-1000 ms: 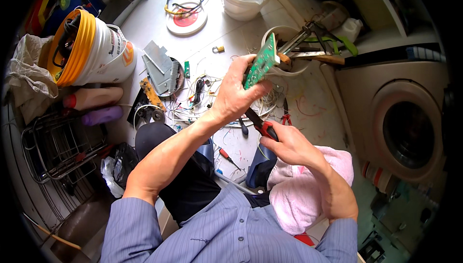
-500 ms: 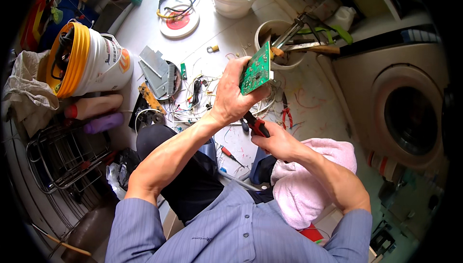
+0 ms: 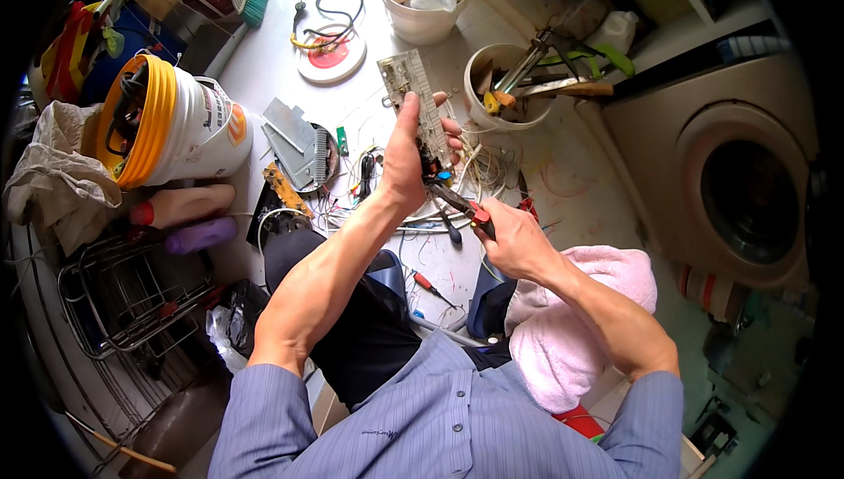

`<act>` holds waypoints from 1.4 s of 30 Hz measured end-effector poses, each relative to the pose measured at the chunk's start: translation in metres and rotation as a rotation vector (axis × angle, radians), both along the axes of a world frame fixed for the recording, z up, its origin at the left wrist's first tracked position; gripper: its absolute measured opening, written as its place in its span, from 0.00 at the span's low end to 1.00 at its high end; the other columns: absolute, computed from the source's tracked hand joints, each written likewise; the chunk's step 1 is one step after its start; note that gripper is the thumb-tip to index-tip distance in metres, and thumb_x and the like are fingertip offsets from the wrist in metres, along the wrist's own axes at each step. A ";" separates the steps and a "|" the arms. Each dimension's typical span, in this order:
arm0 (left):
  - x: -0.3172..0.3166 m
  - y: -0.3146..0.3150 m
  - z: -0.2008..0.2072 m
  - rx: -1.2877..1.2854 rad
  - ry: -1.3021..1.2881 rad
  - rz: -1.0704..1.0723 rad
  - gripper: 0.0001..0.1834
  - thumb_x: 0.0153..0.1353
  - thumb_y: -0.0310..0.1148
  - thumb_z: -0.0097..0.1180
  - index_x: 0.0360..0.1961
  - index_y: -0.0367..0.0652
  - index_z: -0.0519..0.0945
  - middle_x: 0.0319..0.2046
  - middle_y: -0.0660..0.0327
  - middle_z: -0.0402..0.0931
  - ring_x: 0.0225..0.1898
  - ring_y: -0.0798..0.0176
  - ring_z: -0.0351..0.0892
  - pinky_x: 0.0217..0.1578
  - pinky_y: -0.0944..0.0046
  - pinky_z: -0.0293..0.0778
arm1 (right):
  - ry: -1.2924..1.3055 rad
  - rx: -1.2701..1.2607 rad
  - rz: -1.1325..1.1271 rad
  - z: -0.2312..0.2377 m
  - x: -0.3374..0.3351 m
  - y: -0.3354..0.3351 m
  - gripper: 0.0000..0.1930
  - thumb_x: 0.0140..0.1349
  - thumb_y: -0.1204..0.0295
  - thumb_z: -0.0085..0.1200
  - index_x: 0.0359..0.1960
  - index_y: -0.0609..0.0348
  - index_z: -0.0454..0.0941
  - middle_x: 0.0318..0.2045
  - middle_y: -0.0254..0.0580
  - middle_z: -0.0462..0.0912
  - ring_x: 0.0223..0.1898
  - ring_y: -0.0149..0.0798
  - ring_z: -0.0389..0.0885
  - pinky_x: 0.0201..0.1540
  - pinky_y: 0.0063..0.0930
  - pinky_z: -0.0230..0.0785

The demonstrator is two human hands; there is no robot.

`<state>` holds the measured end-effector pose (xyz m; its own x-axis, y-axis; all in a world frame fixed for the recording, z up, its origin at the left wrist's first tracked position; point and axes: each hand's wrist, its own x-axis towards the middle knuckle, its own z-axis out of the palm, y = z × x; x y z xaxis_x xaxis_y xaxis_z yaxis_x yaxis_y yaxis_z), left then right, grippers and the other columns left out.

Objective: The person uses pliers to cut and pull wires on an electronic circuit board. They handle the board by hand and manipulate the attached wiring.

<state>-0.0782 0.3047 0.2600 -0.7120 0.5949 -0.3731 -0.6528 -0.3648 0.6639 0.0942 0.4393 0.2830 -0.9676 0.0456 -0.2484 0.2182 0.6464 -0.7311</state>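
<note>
My left hand [image 3: 406, 163] is closed around a long circuit board [image 3: 411, 97], held up over the floor. Its component side, with a pale grey strip and dark parts at the near end, now faces me. In my right hand [image 3: 519, 242] is a pair of pliers or cutters [image 3: 479, 218] with red and black handles. Their dark jaws are at the board's near end, by a small blue part; whether they grip anything there I cannot make out. Beneath both hands lies a tangle of white cables [image 3: 422, 222]. A red-handled screwdriver [image 3: 429, 286] rests on the floor between my feet.
A white bucket with a yellow rim [image 3: 189, 123] stands at left. Ahead are a tool-filled bucket [image 3: 482, 110] and another bucket [image 3: 422, 22]. A washing machine [image 3: 668, 127] is at right. A pink towel [image 3: 563, 347] drapes over my right leg. Metal scrap [image 3: 294, 141] lies left of the cables.
The board has been turned over from its green solder side to its component side and tilted leftward. My right hand has moved slightly right, with the tool jaws now at the board.
</note>
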 end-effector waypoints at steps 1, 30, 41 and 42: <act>-0.003 -0.002 -0.003 0.040 -0.096 -0.010 0.38 0.76 0.64 0.37 0.67 0.41 0.68 0.36 0.56 0.81 0.35 0.61 0.84 0.36 0.57 0.82 | -0.007 -0.015 0.014 0.003 -0.002 0.001 0.09 0.65 0.74 0.58 0.42 0.62 0.72 0.30 0.57 0.80 0.36 0.63 0.81 0.40 0.49 0.71; -0.019 -0.008 0.004 0.194 -0.475 0.132 0.37 0.72 0.67 0.39 0.50 0.39 0.72 0.35 0.49 0.79 0.41 0.44 0.83 0.48 0.31 0.82 | -0.561 -0.158 0.414 0.061 -0.018 0.024 0.19 0.72 0.55 0.55 0.50 0.59 0.77 0.28 0.56 0.82 0.34 0.60 0.81 0.41 0.50 0.72; -0.013 -0.008 0.005 0.120 -0.495 0.144 0.36 0.76 0.64 0.34 0.54 0.38 0.72 0.41 0.44 0.78 0.40 0.42 0.83 0.51 0.31 0.82 | -0.515 -0.258 0.266 0.068 -0.023 0.030 0.16 0.70 0.61 0.59 0.51 0.59 0.77 0.26 0.48 0.82 0.27 0.47 0.81 0.35 0.42 0.74; -0.013 -0.008 0.005 0.118 -0.513 0.145 0.36 0.76 0.64 0.34 0.54 0.38 0.72 0.40 0.44 0.78 0.40 0.42 0.83 0.50 0.31 0.82 | -0.535 -0.299 0.246 0.069 -0.022 0.030 0.16 0.70 0.61 0.59 0.51 0.59 0.77 0.26 0.46 0.81 0.26 0.44 0.80 0.34 0.41 0.73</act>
